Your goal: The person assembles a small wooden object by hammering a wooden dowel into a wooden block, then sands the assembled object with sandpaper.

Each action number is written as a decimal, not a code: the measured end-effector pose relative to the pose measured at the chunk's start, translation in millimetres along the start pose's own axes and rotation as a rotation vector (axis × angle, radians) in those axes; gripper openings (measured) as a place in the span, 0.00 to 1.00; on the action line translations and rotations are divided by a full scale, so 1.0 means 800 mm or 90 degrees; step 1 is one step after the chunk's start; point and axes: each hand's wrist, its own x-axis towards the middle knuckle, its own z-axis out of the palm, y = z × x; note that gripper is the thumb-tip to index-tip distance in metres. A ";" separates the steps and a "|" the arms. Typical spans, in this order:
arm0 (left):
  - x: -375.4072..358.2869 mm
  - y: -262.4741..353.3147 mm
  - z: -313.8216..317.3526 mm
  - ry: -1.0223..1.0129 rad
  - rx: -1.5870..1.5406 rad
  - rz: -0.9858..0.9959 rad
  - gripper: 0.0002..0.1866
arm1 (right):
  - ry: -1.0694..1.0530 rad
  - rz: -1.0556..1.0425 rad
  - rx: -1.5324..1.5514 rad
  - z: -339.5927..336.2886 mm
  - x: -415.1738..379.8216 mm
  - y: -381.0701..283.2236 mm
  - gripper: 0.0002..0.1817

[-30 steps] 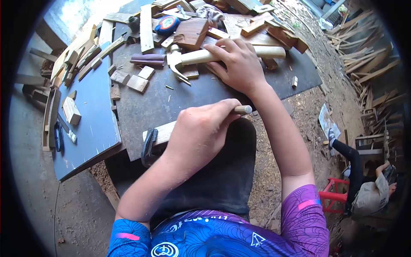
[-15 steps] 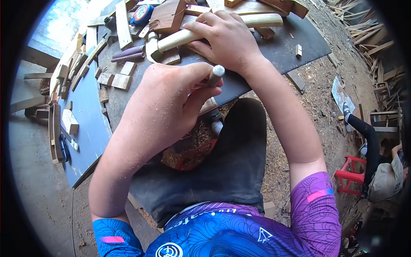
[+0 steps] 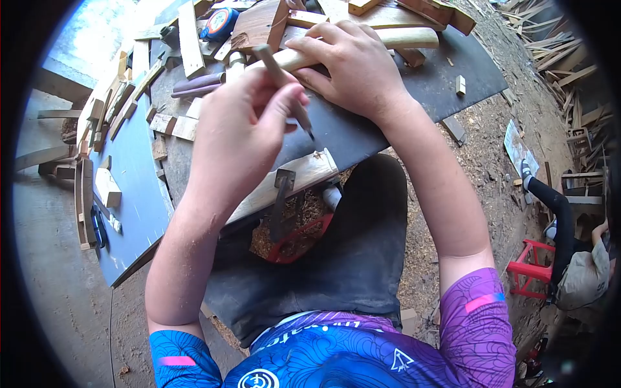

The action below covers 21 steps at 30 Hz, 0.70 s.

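My left hand (image 3: 236, 123) is closed around a slim grey-brown rod (image 3: 284, 84). It looks pencil-like; its dark pointed end slants down toward the table. Wrapped over the wooden handle of a hammer (image 3: 411, 37) is my right hand (image 3: 352, 68), with the thumb below the handle. The hammer's head is mostly hidden behind my left hand. Below the rod's tip, apart from it, a pale wooden strip (image 3: 317, 167) lies along the near table edge. A metal clamp (image 3: 284, 180) sits on that strip.
A blue tape measure (image 3: 218, 24), wood blocks and a purple pair of rods (image 3: 197, 84) crowd the far left of the dark table (image 3: 414, 97). A small wood block (image 3: 460, 85) lies at right. Another person (image 3: 582, 271) is near a red stool (image 3: 530, 268).
My left hand has moved left and turned, so the rod's pointed tip now shows facing down. The clamped strip has come into view. My right hand stays on the hammer.
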 end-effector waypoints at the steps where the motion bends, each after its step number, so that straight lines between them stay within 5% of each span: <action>1: -0.003 0.000 -0.001 0.085 -0.037 0.049 0.12 | -0.008 0.007 0.001 -0.001 0.000 -0.001 0.17; 3: -0.013 0.017 -0.013 0.154 -0.134 0.110 0.12 | -0.014 0.015 0.001 -0.002 0.001 -0.002 0.17; 13: -0.004 -0.003 -0.022 -0.171 -0.046 0.182 0.09 | -0.011 0.015 0.022 -0.002 0.000 -0.002 0.18; 21: 0.030 -0.017 -0.029 -0.338 -0.070 0.271 0.10 | -0.002 0.025 -0.183 -0.035 -0.004 -0.022 0.17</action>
